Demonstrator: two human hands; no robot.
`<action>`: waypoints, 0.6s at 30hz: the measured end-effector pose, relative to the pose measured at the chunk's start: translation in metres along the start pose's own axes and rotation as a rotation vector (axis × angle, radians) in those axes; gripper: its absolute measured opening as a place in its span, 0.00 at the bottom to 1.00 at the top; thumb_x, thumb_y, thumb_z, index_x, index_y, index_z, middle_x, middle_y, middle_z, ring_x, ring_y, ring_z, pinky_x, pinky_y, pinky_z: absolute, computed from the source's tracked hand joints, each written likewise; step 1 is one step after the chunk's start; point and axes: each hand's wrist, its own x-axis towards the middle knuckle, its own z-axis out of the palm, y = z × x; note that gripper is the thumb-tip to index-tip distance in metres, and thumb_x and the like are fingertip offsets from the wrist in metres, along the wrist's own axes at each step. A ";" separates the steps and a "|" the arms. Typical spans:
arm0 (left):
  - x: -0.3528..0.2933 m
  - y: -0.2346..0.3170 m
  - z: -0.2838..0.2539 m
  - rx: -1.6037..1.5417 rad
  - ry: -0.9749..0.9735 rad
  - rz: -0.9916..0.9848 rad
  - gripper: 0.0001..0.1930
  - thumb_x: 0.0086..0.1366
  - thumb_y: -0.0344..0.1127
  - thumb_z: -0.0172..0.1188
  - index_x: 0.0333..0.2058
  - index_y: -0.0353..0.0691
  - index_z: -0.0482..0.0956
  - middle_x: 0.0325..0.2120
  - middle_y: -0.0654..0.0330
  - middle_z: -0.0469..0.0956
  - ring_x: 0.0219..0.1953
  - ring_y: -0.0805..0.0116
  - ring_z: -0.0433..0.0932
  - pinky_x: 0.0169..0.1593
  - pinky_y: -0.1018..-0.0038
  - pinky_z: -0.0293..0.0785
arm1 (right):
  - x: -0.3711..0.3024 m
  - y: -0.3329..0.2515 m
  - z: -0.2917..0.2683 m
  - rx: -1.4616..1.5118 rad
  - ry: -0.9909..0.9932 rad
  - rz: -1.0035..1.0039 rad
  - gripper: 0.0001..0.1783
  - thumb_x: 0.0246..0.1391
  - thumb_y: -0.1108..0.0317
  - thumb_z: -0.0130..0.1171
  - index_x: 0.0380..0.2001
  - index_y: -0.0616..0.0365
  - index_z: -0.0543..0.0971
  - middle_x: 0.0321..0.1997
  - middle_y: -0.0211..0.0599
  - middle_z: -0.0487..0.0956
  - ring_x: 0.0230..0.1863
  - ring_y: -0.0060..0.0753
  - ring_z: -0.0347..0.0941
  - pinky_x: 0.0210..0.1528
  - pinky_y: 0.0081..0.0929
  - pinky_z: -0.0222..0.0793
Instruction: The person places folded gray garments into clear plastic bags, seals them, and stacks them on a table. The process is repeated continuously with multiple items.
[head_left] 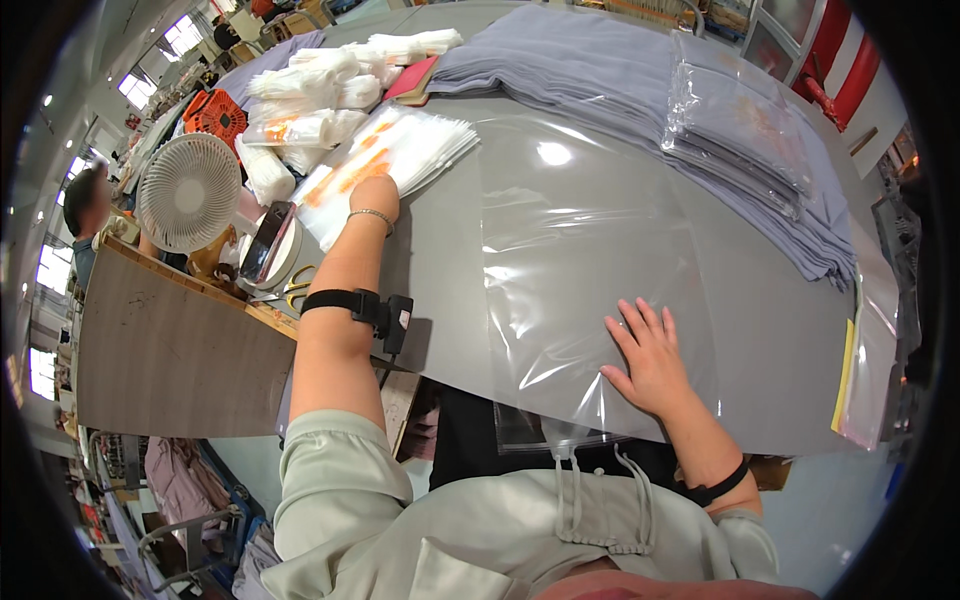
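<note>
A grey table [440, 300] is stretching across a busy workroom, its far side bearing a broad spread of folded lavender cloth [560, 60]. A large clear plastic bag [590, 250] is lying flat before the worker, its lower end hanging over the near edge. White plastic bundles [300, 88] are piling up at far left, beside a fanned stack of orange-printed bags [425, 150]. Clear packs [740, 135], apparently containing folded cloth, are sitting on the lavender layers at right. A white fan [190, 190] is standing at left. The right hand [648, 360] is resting on the clear bag, fingers spread; the left [375, 192] is reaching onto the printed stack, its fingers hidden, so its grip cannot be told. A phone [268, 240] is leaning near yellow-handled scissors [298, 288].
</note>
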 end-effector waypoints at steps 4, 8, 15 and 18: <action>0.005 0.003 0.008 -0.088 0.099 -0.088 0.10 0.52 0.26 0.53 0.34 0.34 0.79 0.35 0.45 0.79 0.41 0.52 0.78 0.46 0.64 0.73 | -0.001 0.000 -0.002 0.008 -0.011 -0.007 0.34 0.44 0.52 0.62 0.55 0.52 0.68 0.63 0.42 0.60 0.66 0.50 0.50 0.65 0.57 0.41; 0.014 -0.024 0.004 -0.116 0.055 -0.035 0.13 0.51 0.28 0.53 0.35 0.33 0.79 0.37 0.43 0.78 0.42 0.50 0.77 0.48 0.65 0.72 | -0.003 -0.002 -0.005 0.038 -0.036 -0.042 0.34 0.44 0.52 0.62 0.55 0.51 0.68 0.64 0.41 0.60 0.66 0.49 0.50 0.65 0.57 0.39; 0.006 -0.040 -0.014 -0.287 0.065 -0.057 0.20 0.47 0.36 0.57 0.37 0.29 0.78 0.36 0.40 0.77 0.41 0.47 0.76 0.48 0.66 0.71 | -0.001 -0.004 -0.006 0.048 -0.072 -0.042 0.35 0.44 0.52 0.62 0.56 0.51 0.67 0.64 0.41 0.59 0.66 0.49 0.49 0.65 0.57 0.38; 0.005 -0.033 -0.016 -0.105 -0.012 0.108 0.21 0.46 0.40 0.60 0.36 0.29 0.78 0.36 0.40 0.77 0.40 0.48 0.77 0.48 0.66 0.71 | 0.002 -0.005 -0.005 0.030 -0.081 -0.054 0.35 0.44 0.52 0.62 0.56 0.51 0.67 0.64 0.41 0.59 0.66 0.50 0.49 0.65 0.58 0.39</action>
